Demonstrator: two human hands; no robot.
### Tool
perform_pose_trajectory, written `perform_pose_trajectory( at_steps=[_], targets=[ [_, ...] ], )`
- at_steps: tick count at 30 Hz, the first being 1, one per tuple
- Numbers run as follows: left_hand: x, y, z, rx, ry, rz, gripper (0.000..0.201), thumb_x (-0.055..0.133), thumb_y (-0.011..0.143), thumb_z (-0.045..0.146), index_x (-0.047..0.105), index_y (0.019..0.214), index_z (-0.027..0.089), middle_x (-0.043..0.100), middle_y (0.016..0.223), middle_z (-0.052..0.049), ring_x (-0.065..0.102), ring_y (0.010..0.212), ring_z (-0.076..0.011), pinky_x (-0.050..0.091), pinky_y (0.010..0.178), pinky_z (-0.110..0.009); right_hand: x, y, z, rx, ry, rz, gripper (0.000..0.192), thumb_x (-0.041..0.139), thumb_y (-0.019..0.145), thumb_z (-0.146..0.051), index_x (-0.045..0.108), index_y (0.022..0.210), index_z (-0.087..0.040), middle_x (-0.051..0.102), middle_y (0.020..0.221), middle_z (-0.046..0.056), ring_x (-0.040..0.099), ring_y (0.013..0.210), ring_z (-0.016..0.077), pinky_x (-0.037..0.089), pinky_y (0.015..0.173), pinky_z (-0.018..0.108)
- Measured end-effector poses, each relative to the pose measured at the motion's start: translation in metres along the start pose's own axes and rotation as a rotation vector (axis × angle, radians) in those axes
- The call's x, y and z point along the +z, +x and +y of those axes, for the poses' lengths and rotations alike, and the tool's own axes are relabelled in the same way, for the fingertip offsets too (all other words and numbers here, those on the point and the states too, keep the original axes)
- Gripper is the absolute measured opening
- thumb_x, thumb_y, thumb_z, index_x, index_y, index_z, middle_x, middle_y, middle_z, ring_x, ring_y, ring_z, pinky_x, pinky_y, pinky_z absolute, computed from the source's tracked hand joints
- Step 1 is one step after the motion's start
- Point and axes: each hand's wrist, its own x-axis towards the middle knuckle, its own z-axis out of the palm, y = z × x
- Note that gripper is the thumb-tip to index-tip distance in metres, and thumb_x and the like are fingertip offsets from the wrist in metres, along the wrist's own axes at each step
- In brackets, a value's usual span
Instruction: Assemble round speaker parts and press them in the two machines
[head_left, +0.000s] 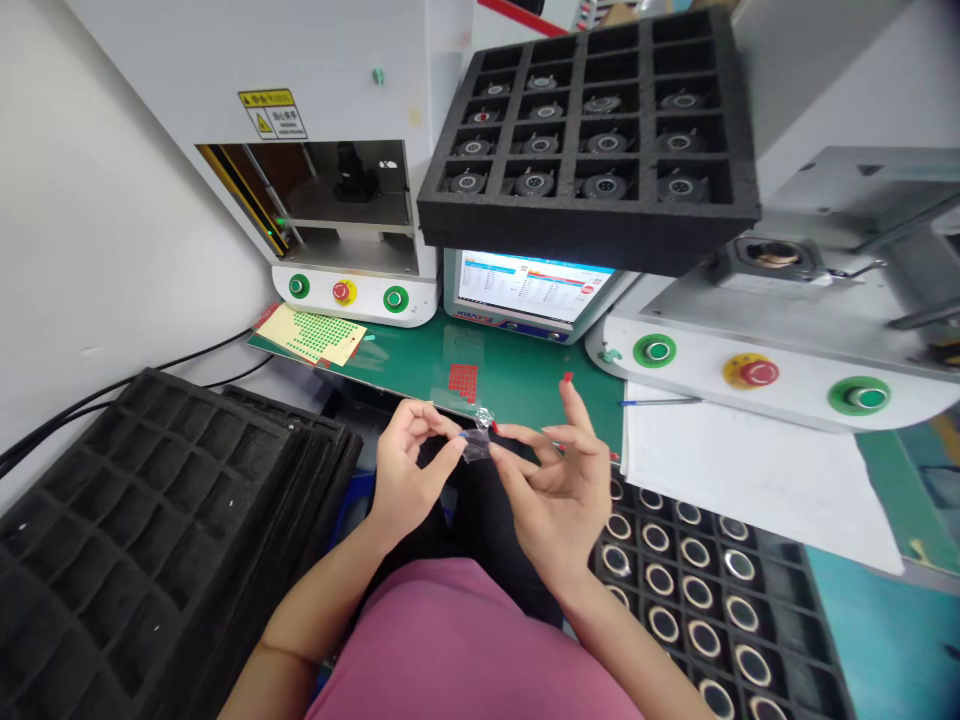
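Head view: the left hand [405,470] and right hand [551,490] pinch a small clear film [477,437] between fingertips, above the lap, near the green bench [517,375]; a red sticker [568,377] sits on one raised right fingertip; it could drop off, I judge, being barely stuck.

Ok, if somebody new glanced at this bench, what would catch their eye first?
Probably the left hand and right hand meeting at centre, pinching a small clear film between the fingertips. Above them a black foam tray of round parts juts over a lit screen. A stack of empty foam trays fills the lower left.
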Motion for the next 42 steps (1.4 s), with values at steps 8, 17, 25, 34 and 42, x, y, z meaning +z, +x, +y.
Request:
perform_pose_trajectory(
  at_steps=[8,17,25,34,42],
  targets=[
    [0.022,0.023,-0.063,-0.172,0.127,-0.191,0.026,0.073,0.075,0.039,0.068,0.077,0.013,0.071,0.071,-0.006,0.07,0.062,-0.0176,0.06,0.065,-0.032,-0.025,-0.003,0.053,0.192,0.002,0.262,0.042,0.08,0.069,-0.024,0.047,0.096,-0.025,0.038,0.15,0.01,0.067,0.087,0.011,0.061,0.076,0.031],
    [0.062,0.068,-0.135,-0.013,0.667,-0.514,0.017,0.068,0.087,0.028,0.067,0.079,0.013,0.068,0.075,-0.001,0.065,0.073,-0.014,0.055,0.077,-0.033,-0.064,-0.027,0.155,0.39,-0.068,0.625,0.045,0.076,0.07,-0.04,0.045,0.098,-0.022,0.056,0.109,0.006,0.064,0.103,0.0227,0.054,0.089,0.043],
    [0.079,0.088,-0.152,0.14,1.047,-0.485,0.017,0.062,0.092,0.03,0.064,0.094,0.014,0.065,0.098,-0.005,0.061,0.097,-0.0198,0.049,0.091,-0.042,-0.095,-0.044,0.159,0.387,-0.144,0.632,0.042,0.073,0.067,-0.038,0.048,0.097,-0.023,0.058,0.106,0.005,0.065,0.099,0.021,0.053,0.087,0.04],
    [0.076,0.072,-0.16,0.327,1.14,-0.551,0.017,0.059,0.093,0.026,0.064,0.106,0.016,0.064,0.107,-0.006,0.059,0.106,-0.0219,0.048,0.094,-0.045,-0.128,-0.061,0.161,0.382,-0.264,0.63,0.038,0.071,0.068,-0.038,0.048,0.093,-0.022,0.061,0.104,0.006,0.07,0.088,0.0211,0.058,0.08,0.04],
    [0.049,0.037,-0.116,0.4,1.107,-0.448,0.044,0.075,0.076,0.029,0.067,0.115,0.012,0.068,0.113,-0.014,0.06,0.11,-0.0287,0.05,0.096,-0.042,-0.125,-0.08,0.157,0.245,-0.453,0.277,0.037,0.068,0.077,-0.049,0.048,0.093,-0.023,0.062,0.106,0.01,0.069,0.088,0.023,0.057,0.083,0.045]
  ],
)
